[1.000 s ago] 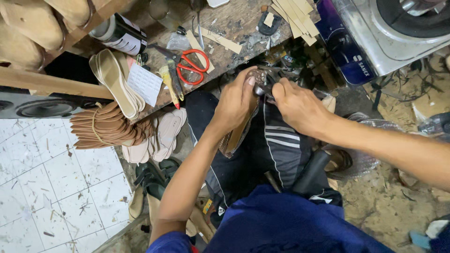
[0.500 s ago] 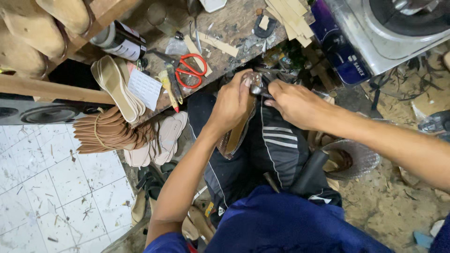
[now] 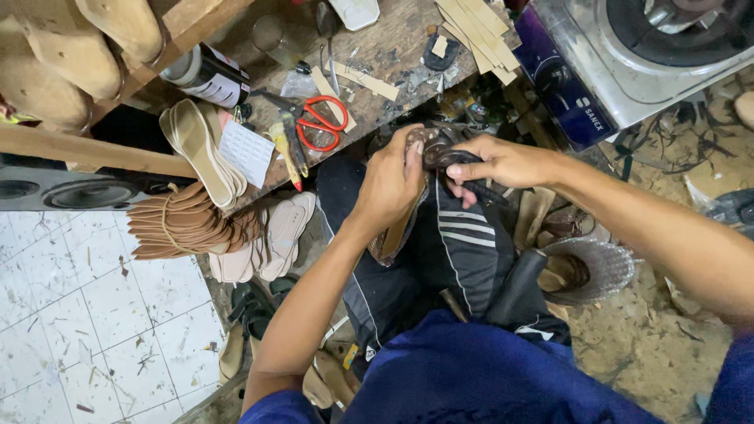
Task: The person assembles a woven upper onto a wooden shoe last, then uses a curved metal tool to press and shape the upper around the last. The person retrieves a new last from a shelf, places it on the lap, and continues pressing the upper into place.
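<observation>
Brown leather, a dark strap (image 3: 441, 155), sat pinched between both hands above the lap. The left hand (image 3: 390, 182) wrapped its fingers around a shoe sole (image 3: 393, 235), thumb pressed near the strap's end; the right hand (image 3: 503, 163) clenched on the strap from the other side, knuckles up. A mesh basket (image 3: 605, 267) lay on the floor to the right, something brown inside it, too dim to tell what. On the bench (image 3: 393, 47) above were red scissors (image 3: 322, 126), a bottle (image 3: 206, 76) on its side and pale strips (image 3: 475, 31); bundled soles (image 3: 184, 228) hung below.
</observation>
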A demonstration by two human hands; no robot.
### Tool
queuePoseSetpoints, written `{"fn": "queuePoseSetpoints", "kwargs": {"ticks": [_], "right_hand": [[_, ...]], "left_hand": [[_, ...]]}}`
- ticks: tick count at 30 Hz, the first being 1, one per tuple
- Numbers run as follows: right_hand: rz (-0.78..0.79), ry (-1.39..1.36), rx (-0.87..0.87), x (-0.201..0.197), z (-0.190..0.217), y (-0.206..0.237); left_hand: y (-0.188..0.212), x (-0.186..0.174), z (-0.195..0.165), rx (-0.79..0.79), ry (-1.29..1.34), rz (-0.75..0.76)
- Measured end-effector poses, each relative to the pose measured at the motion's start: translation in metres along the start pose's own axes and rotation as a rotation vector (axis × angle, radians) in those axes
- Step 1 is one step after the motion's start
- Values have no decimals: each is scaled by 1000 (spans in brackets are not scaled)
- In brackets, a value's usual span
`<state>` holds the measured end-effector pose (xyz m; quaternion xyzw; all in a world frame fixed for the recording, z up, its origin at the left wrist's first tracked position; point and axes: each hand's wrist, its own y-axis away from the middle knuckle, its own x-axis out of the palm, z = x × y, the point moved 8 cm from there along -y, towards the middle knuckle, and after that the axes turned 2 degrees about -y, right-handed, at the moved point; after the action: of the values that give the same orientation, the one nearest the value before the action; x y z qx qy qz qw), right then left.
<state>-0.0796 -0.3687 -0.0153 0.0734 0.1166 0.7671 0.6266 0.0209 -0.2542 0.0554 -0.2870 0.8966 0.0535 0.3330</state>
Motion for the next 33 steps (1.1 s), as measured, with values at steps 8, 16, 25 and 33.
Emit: {"fn": "queuePoseSetpoints", "kwargs": {"ticks": [8, 16, 25, 33], "right_hand": [[-409, 644, -368, 25, 65, 30], [382, 480, -105, 145, 64, 92], [106, 1113, -32, 157, -6, 153], [-69, 1273, 208, 70, 47, 157]], "left_hand": [[-2, -3, 10, -47, 166, 96], [14, -62, 2, 33, 308, -12], [92, -2, 115, -309, 856, -15], [103, 9, 142, -313, 985, -46]]}}
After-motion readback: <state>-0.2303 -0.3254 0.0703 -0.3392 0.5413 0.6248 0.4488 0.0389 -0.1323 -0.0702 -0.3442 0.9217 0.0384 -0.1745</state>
